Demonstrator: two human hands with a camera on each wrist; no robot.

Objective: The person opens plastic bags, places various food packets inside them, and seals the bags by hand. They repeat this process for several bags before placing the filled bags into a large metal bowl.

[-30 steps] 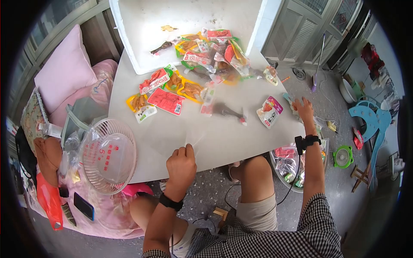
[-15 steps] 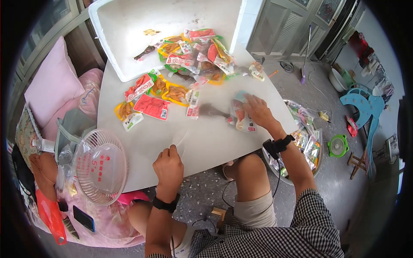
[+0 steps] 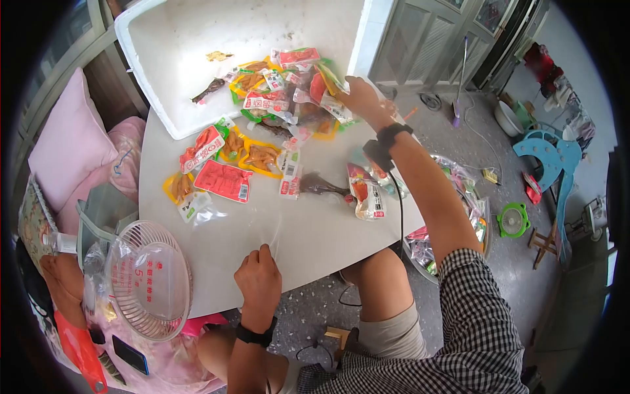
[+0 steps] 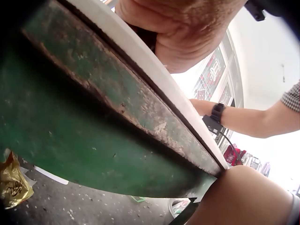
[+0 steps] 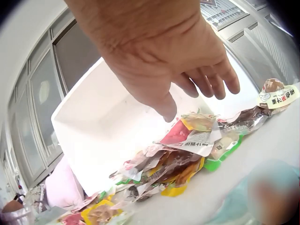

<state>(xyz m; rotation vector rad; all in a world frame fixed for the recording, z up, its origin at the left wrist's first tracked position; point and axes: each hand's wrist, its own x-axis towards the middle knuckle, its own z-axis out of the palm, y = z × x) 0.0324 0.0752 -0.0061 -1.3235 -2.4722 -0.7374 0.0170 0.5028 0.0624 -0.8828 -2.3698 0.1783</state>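
Observation:
My left hand is at the table's near edge, fingertips pinching a clear plastic bag that lies faintly visible on the tabletop. My right hand reaches over the right side of a heap of snack packets at the mouth of a white foam box. In the right wrist view its fingers hang apart and loosely bent above the packets, with nothing between them. Under my right forearm lie a pink-and-white pouch and a pale teal packet. A dark vacuum-packed piece lies left of the pouch.
A red packet and yellow-edged packets lie left of the heap. A plastic basket with printed bags stands at the table's left. A metal basin of packets sits on the floor at right. My knee is below the table edge.
My right hand went from the table's right edge, setting a teal packet beside the pink-and-white pouch, then reached forward to the heap. My left hand keeps pinching the clear bag. The head view shifted.

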